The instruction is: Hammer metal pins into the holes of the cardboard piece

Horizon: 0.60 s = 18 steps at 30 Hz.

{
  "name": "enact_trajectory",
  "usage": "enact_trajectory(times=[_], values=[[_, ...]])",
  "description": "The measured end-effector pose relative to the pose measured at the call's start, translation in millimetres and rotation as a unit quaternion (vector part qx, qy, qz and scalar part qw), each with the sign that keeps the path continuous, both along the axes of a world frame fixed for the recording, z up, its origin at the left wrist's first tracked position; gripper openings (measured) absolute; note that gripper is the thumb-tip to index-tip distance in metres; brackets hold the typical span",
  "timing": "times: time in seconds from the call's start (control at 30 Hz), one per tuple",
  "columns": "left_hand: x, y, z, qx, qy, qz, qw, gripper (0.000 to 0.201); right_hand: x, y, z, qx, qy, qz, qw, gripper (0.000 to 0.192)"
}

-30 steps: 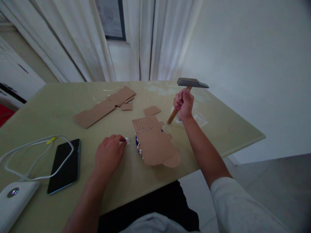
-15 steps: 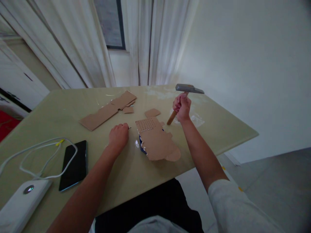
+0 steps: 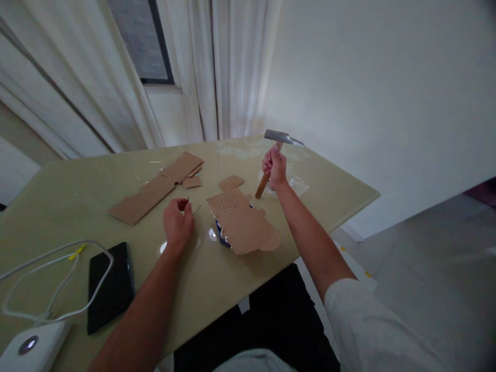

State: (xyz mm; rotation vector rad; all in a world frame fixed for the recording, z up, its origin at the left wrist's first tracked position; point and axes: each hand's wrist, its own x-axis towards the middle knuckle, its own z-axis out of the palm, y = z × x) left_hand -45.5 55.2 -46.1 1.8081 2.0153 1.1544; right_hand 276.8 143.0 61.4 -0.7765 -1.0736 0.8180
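My right hand (image 3: 275, 167) grips a hammer (image 3: 281, 137) by its wooden handle, the metal head raised above the table at the far right. My left hand (image 3: 177, 222) hovers over the table with its fingers pinched on a small thin nail (image 3: 188, 201), left of a flat cardboard piece (image 3: 240, 223) with a grid of small holes at its far end. This cardboard rests on a dark blue object (image 3: 220, 236), mostly hidden beneath it.
A long cardboard strip (image 3: 155, 187) and small scraps (image 3: 231, 182) lie further back on the pale green table (image 3: 77, 196). A black phone (image 3: 110, 285), white cable (image 3: 39, 263) and white device (image 3: 27, 347) sit at near left. Clear plastic (image 3: 296, 184) lies behind the hammer.
My left hand lifted from beside the cardboard, moved a little left and turned, holding up a small nail. The hammer hand stays raised. The view shifted left.
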Motion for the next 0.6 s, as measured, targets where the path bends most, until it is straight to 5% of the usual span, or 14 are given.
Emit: enact_trajectory(times=[0.23, 0.47, 0.6], values=[[11, 2, 9.1, 0.037, -0.084, -0.005, 0.996, 0.038, -4, -6, -19.6, -0.046, 0.04, -0.005, 0.998, 0.083], [16, -12, 25.2, 0.084, -0.184, 0.053, 0.978, 0.033, -4, -14, -30.1, -0.059, 0.083, -0.044, 0.994, 0.084], [25, -19, 49.1, 0.103, -0.21, -0.023, 0.972, 0.033, -8, -8, -23.2, -0.046, 0.062, -0.006, 0.997, 0.083]])
